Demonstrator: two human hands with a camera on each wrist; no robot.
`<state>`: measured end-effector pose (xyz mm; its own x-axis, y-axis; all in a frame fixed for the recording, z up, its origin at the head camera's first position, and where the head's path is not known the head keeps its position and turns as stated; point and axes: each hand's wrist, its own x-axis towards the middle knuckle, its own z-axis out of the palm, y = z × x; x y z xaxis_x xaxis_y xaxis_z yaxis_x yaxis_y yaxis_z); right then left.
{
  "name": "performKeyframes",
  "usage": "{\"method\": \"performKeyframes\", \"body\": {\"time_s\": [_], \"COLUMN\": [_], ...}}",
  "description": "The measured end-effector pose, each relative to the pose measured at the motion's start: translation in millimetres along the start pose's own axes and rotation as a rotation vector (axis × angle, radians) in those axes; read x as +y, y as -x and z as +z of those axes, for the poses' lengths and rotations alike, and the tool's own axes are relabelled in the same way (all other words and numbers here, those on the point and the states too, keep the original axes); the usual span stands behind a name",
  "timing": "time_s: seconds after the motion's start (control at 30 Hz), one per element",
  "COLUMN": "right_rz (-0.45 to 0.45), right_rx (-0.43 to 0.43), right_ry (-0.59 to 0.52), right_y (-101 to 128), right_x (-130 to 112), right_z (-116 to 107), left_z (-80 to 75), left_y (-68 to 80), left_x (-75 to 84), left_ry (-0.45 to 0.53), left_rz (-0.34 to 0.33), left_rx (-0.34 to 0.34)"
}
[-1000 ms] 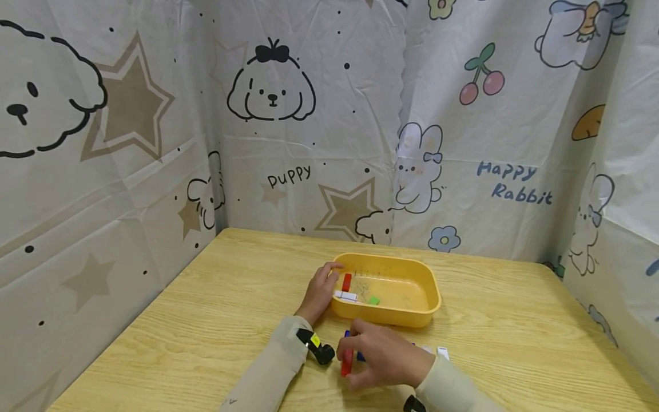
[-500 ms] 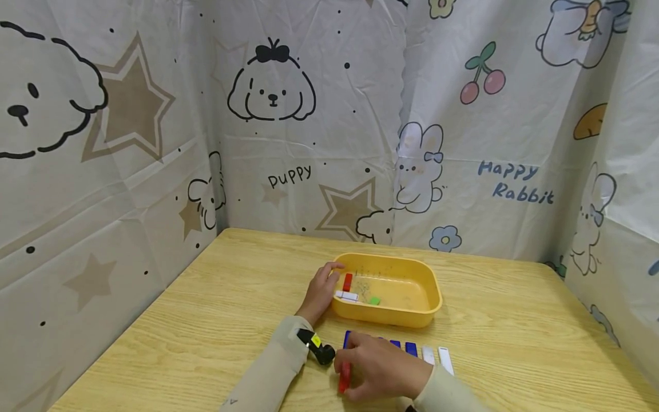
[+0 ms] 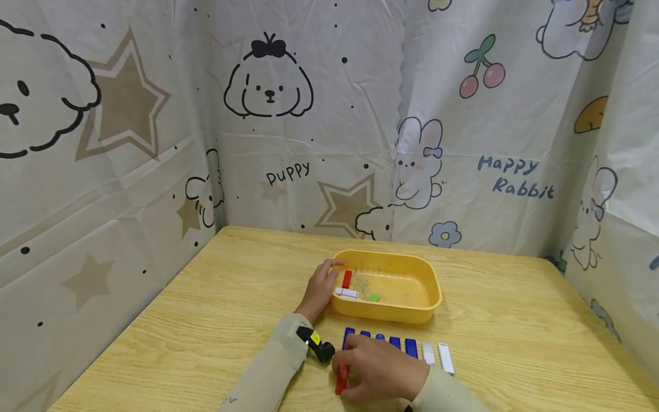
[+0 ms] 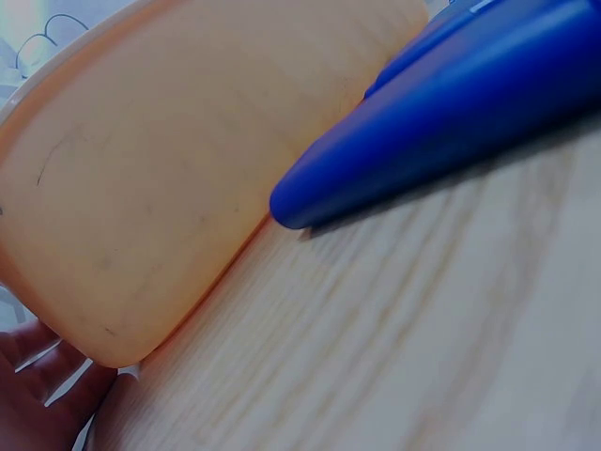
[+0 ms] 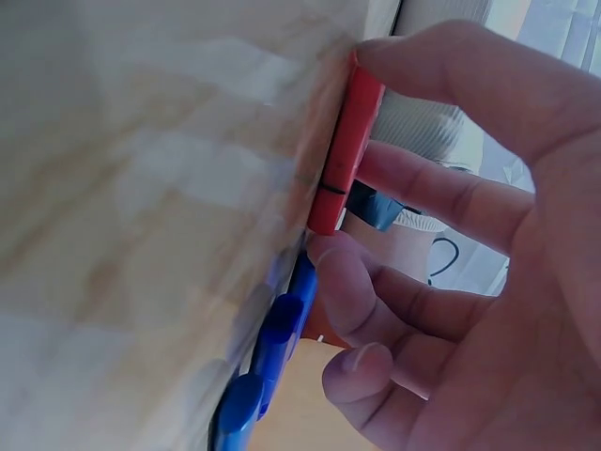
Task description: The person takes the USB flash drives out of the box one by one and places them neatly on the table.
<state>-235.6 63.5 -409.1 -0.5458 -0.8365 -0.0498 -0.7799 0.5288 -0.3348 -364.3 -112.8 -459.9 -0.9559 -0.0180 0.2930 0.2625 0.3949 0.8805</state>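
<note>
A yellow tray point(image 3: 429, 286) sits mid-table, holding a red block point(image 3: 347, 278), a white block point(image 3: 346, 293) and a small green piece point(image 3: 374, 297). My left hand point(image 3: 318, 289) holds the tray's left rim, thumb over the edge; the tray wall point(image 4: 178, 178) fills the left wrist view. In front of the tray lies a row of blue blocks point(image 3: 395, 342) and two white blocks point(image 3: 445, 358). My right hand point(image 3: 381, 372) pinches a red block point(image 3: 341, 380) at the row's left end, pressed against the table. The red block point(image 5: 343, 141) sits between thumb and fingers, beside the blue blocks point(image 5: 277, 343).
The wooden table point(image 3: 231, 297) is walled on three sides by cartoon-print sheets point(image 3: 288, 126). A blue block point(image 4: 441, 122) lies close to the tray's outer wall. A black wrist camera point(image 3: 320, 348) sits on my left sleeve.
My right hand has drawn the red block back toward me and down to the table, uncovering the row of blue blocks. The left hand has stayed on the tray.
</note>
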Motion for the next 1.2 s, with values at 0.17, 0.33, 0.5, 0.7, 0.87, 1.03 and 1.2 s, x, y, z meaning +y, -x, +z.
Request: {"method": "performKeyframes", "body": {"time_s": [0.17,0.33,0.5,0.7,0.87,1.03,1.2], "right_rz": [0.034,0.011,-0.057,-0.065,-0.021,0.024,0.077], "right_rx": [-0.015,0.016,0.130,0.185,0.203,0.255,0.300], "right_ry": [-0.003,0.027,0.059,0.069,0.066,0.100,0.094], "right_y": [-1.5,-1.9,0.4,-2.5,-8.6,-15.9,-23.3], "right_x": [-1.0,-0.7,3.6,10.8,18.1,29.8,49.1], "right_z": [-1.2,-3.2,-13.6,-30.5,-42.6,-54.7,-66.3], "left_z": [-1.0,-1.8,-2.3,-2.7,-1.9,-1.0,-1.0], "left_y": [0.0,0.9,0.8,1.0,1.9,0.9,0.7], "left_x": [1.1,1.6,1.8,1.8,0.7,-0.3,0.4], "left_ry": [0.005,-0.001,-0.007,-0.002,0.008,0.000,0.004], "left_rz": [-0.011,0.000,0.017,0.005,-0.006,0.004,0.020], "left_rx": [0.001,0.006,0.010,0.009,0.003,0.003,0.008]}}
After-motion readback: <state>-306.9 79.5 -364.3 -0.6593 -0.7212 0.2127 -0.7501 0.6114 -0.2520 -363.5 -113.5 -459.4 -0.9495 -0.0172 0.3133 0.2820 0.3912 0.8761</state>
